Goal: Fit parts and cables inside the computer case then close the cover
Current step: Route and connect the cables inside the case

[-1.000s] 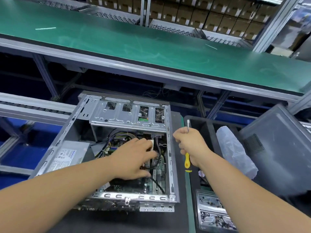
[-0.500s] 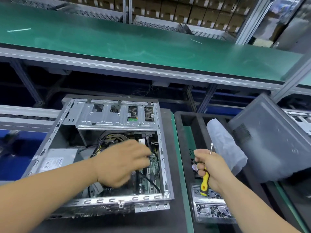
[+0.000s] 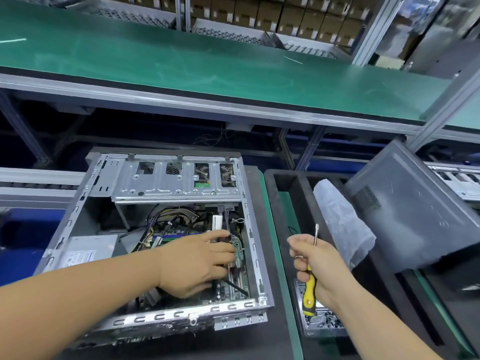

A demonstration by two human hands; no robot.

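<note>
The open computer case [image 3: 253, 242] lies on its side in front of me, motherboard, cables [image 3: 168, 216] and a drive cage [image 3: 176, 183] showing. My left hand [image 3: 194, 263] reaches into the case over the motherboard, fingers extended onto the board near its right edge; what the fingertips touch is hidden. My right hand [image 3: 314, 263] hovers to the right of the case and grips a yellow-and-black screwdriver [image 3: 309, 294], shaft pointing up. The grey side cover [image 3: 415, 211] leans at the right.
A black foam tray [image 3: 291, 183] right of the case holds a white plastic bag [image 3: 342, 219] and a metal plate [image 3: 322, 320] below my right hand. A green conveyor belt [image 3: 207, 63] runs across the back, with stacked cartons behind it.
My right hand has carried the screwdriver from the case's right rim out over the black tray. My left hand stays inside the case, fingers shifted toward the right edge of the board.
</note>
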